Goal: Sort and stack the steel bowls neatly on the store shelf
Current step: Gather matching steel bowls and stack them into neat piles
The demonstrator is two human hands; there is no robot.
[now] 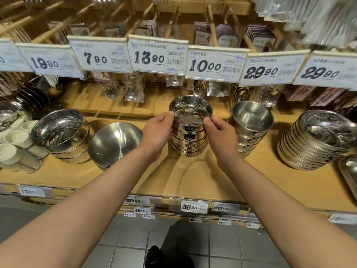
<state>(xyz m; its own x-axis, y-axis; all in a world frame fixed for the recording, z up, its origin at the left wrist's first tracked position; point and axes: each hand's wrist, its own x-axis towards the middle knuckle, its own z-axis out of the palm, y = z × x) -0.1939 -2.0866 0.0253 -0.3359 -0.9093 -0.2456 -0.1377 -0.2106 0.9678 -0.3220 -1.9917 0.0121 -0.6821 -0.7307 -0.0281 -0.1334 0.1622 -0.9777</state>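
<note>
A stack of several small steel bowls (188,141) with blue 316L labels stands mid-shelf. The top bowl (190,111) sits tilted on the stack. My left hand (157,132) grips its left rim, and my right hand (219,133) pinches its right rim. To the right stands another stack of labelled bowls (251,122). Further right is a taller stack of shallow steel dishes (313,140). On the left, a wide matte bowl (114,143) leans on its side, beside a stack of shiny bowls (61,134).
The wooden shelf (173,178) has bare board in front of the stacks. Price tags (158,55) hang in a row above, with packaged spoons behind them. White cups (13,140) crowd the far left. A steel tray (349,171) lies at the right edge.
</note>
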